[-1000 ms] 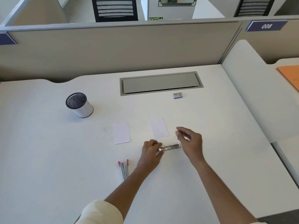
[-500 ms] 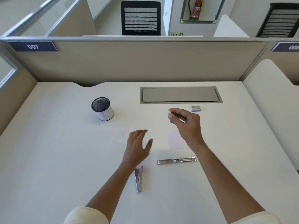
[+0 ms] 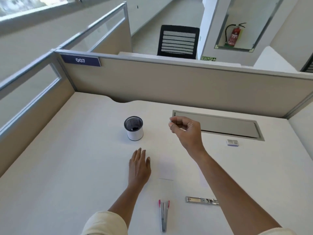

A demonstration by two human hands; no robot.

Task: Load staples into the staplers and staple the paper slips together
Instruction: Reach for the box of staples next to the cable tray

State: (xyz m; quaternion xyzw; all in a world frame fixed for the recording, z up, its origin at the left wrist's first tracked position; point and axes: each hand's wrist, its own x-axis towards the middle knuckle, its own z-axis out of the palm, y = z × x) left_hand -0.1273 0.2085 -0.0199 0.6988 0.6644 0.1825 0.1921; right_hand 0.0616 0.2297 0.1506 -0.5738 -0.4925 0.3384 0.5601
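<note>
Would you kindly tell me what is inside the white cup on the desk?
Inside the cup only dark mesh lining shows; its shadowed bottom cannot be made out.

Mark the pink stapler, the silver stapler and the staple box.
pink stapler [image 3: 163, 216], head view, middle of its metal body.
silver stapler [image 3: 200, 200], head view, middle of its visible length.
staple box [image 3: 232, 142], head view, centre of its top face.

Desk [image 3: 67, 167]: cup [image 3: 134, 129], box [image 3: 232, 142], pink stapler [image 3: 164, 214], metal stapler [image 3: 201, 200]
</note>
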